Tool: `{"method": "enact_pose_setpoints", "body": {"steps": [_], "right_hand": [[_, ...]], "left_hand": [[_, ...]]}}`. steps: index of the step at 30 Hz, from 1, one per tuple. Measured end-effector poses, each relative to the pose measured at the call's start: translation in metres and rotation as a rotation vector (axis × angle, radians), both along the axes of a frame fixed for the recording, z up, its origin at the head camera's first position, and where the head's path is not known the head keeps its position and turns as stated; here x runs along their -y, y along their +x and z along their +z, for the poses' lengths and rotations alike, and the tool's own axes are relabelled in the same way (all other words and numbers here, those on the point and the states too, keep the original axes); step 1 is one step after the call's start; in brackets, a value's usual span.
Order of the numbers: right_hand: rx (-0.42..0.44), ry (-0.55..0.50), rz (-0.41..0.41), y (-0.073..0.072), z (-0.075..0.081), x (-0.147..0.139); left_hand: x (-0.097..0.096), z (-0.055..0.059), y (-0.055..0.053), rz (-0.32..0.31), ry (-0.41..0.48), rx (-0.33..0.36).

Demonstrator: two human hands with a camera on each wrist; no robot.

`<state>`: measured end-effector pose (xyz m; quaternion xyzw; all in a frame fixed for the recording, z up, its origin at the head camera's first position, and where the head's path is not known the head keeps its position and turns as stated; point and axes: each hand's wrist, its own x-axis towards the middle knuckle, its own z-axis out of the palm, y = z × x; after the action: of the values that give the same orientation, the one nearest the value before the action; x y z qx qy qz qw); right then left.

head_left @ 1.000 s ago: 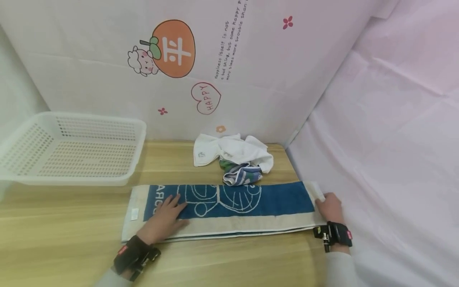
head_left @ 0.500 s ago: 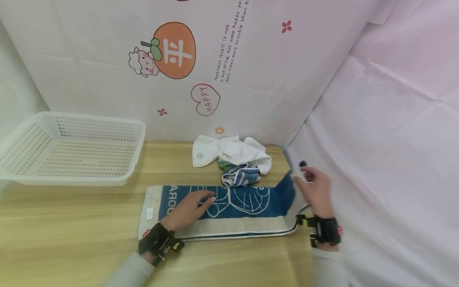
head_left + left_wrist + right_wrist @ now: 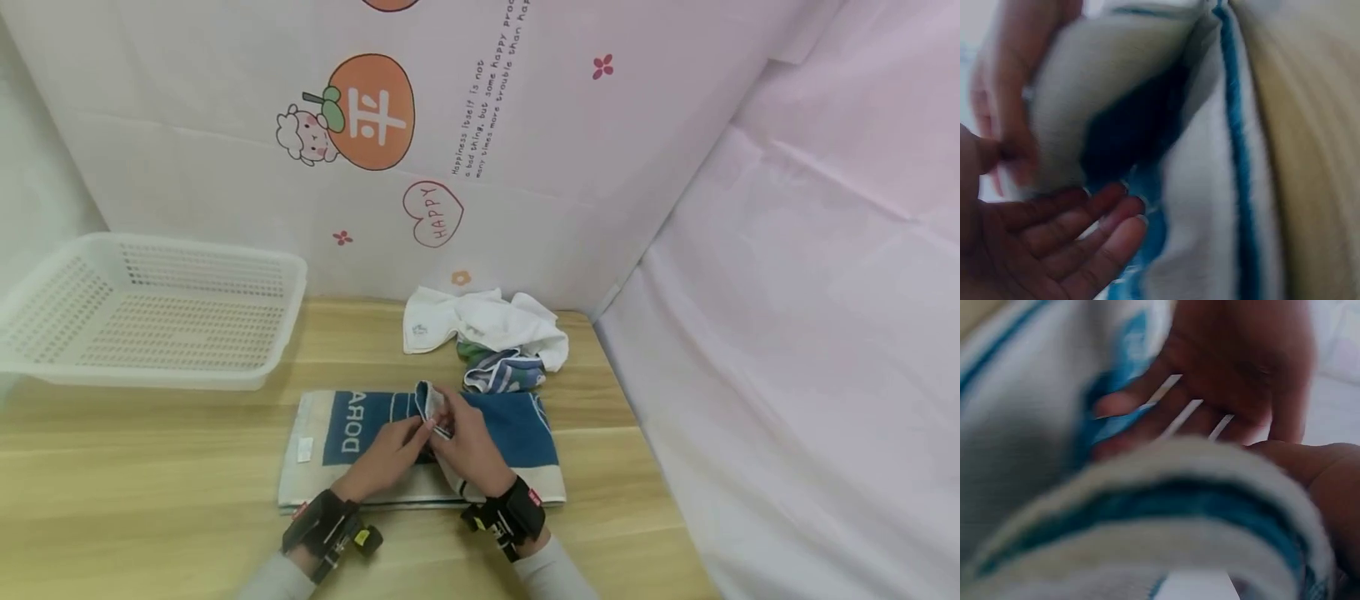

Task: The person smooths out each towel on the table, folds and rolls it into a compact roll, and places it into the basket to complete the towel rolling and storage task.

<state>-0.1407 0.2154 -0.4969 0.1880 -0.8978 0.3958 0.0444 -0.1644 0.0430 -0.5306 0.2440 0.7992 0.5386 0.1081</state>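
A blue and cream towel (image 3: 521,433) with white line drawing and lettering lies folded in a long strip on the table, its right end lifted and turned back over the middle. My right hand (image 3: 476,446) grips that lifted end. Beside it my left hand (image 3: 382,458) is at the towel's middle, thumb close to the right thumb. In the left wrist view the left hand (image 3: 1066,244) has its fingers extended under the raised fold, palm showing. The right wrist view has the raised towel edge (image 3: 1191,540) curving across the front, hiding part of the right hand.
A white perforated plastic basket (image 3: 202,379) stands at the left back. Behind the towel lie a crumpled white cloth (image 3: 498,321) and a striped blue and green cloth (image 3: 504,372). Fabric hangs at the back and right, past the wooden table's edge (image 3: 648,442).
The right hand has lifted the towel's right end and carried it left over the middle. The left hand has left its flat rest on the towel and come to meet the right.
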Motion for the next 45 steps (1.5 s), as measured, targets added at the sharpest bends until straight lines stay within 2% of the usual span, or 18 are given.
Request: {"method": "enact_pose_setpoints", "body": {"steps": [3, 6, 8, 10, 13, 15, 17, 20, 22, 25, 29, 31, 34, 36, 38, 40, 42, 45], "right_hand": [[-0.037, -0.047, 0.063, 0.003, 0.013, 0.013], [-0.026, -0.009, 0.194, 0.004, 0.012, 0.018], [0.018, 0.020, 0.254, 0.005, 0.006, 0.015], [0.054, 0.014, 0.264, 0.005, -0.001, 0.006], [0.066, -0.062, 0.194, 0.004, -0.004, -0.015], [0.028, -0.111, 0.131, 0.001, -0.003, -0.032], [-0.021, -0.121, 0.065, -0.003, -0.001, -0.047], [-0.066, -0.102, -0.004, -0.010, 0.001, -0.065], [-0.053, -0.075, -0.026, -0.013, -0.002, -0.071], [0.021, 0.039, -0.032, -0.014, -0.014, -0.076], [0.107, 0.223, 0.028, -0.015, -0.032, -0.079], [0.117, 0.238, 0.059, -0.016, -0.035, -0.079], [0.124, 0.215, 0.081, -0.019, -0.034, -0.077], [0.135, 0.236, 0.091, -0.020, -0.034, -0.075], [0.143, 0.280, 0.107, -0.020, -0.036, -0.072], [0.146, 0.314, 0.118, -0.019, -0.037, -0.068], [0.132, 0.323, 0.117, -0.018, -0.037, -0.064], [0.117, 0.328, 0.100, -0.015, -0.036, -0.059]], "left_hand": [[0.009, 0.008, 0.003, 0.055, 0.065, 0.006], [0.018, 0.008, 0.002, 0.091, 0.085, 0.018], [0.023, 0.003, -0.001, 0.075, 0.052, 0.035], [0.027, -0.004, -0.006, 0.044, 0.001, 0.026], [0.030, -0.007, -0.014, 0.001, -0.033, -0.013], [0.034, -0.001, -0.017, 0.016, -0.019, -0.029], [0.040, 0.012, -0.017, 0.065, 0.021, -0.015], [0.058, 0.032, -0.013, 0.191, 0.077, 0.012], [0.072, 0.037, -0.011, 0.266, 0.078, 0.006], [0.093, 0.027, -0.006, 0.346, -0.026, 0.002], [0.106, 0.007, 0.005, 0.355, -0.268, 0.053], [0.106, 0.002, 0.010, 0.368, -0.336, 0.019], [0.100, 0.004, 0.016, 0.459, -0.350, -0.146], [0.095, 0.008, 0.022, 0.521, -0.360, -0.316], [0.087, 0.013, 0.031, 0.543, -0.407, -0.468], [0.077, 0.017, 0.041, 0.523, -0.494, -0.521], [0.067, 0.019, 0.047, 0.481, -0.581, -0.470], [0.058, 0.015, 0.044, 0.431, -0.686, -0.314]]}}
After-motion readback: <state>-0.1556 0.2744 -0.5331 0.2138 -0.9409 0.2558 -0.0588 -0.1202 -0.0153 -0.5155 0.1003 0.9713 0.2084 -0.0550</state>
